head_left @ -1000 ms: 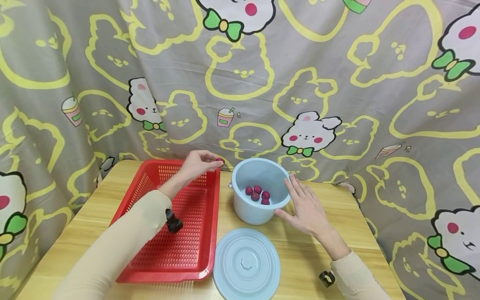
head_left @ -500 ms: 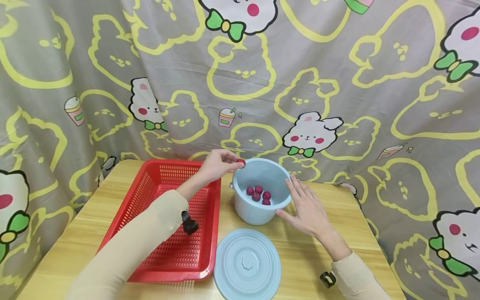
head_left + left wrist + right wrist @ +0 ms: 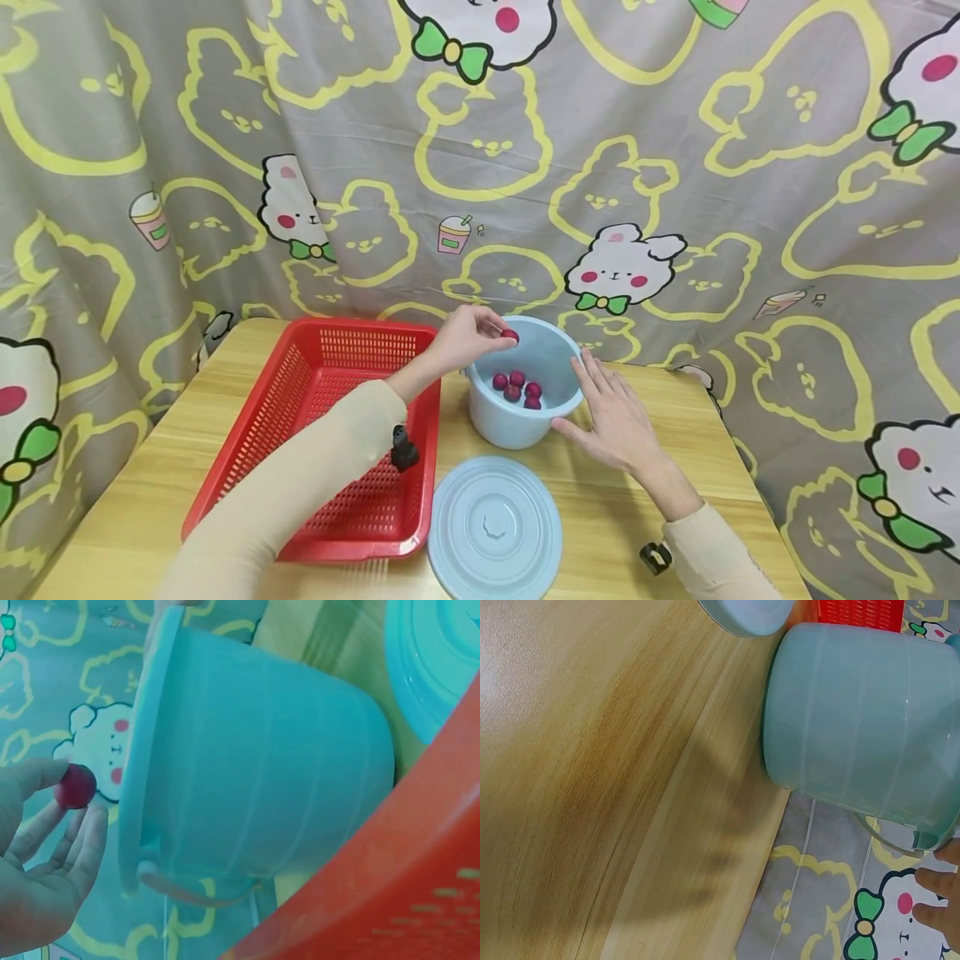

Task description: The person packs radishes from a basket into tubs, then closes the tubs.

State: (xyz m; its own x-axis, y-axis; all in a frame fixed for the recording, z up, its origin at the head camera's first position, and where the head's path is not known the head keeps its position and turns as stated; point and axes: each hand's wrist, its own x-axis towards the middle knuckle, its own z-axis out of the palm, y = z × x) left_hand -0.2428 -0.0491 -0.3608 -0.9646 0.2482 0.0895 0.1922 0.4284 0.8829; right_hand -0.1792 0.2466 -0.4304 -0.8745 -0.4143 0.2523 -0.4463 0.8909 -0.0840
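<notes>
My left hand (image 3: pixel 467 337) pinches a small, round, dark red fruit (image 3: pixel 76 786) between thumb and fingertips. In the head view the hand is over the left rim of a light blue bucket (image 3: pixel 504 429), with the fruit above the opening. Several more dark red fruits (image 3: pixel 512 392) lie on the bucket's bottom. My right hand (image 3: pixel 617 417) rests on the bucket's right rim, fingers straight and spread, thumb at the near side. Only a few of its fingertips show at the edge of the right wrist view. The bucket's handle (image 3: pixel 199 898) hangs down outside its wall.
A red perforated basket (image 3: pixel 330 546) stands left of the bucket, under my left forearm. The round blue lid (image 3: pixel 495 529) lies flat on the wooden table (image 3: pixel 622 533) in front of the bucket. A patterned curtain (image 3: pixel 495 158) hangs close behind the table.
My left hand has carried the fruit rightward from above the basket's back right corner to over the bucket's opening. My right hand stays at the rim.
</notes>
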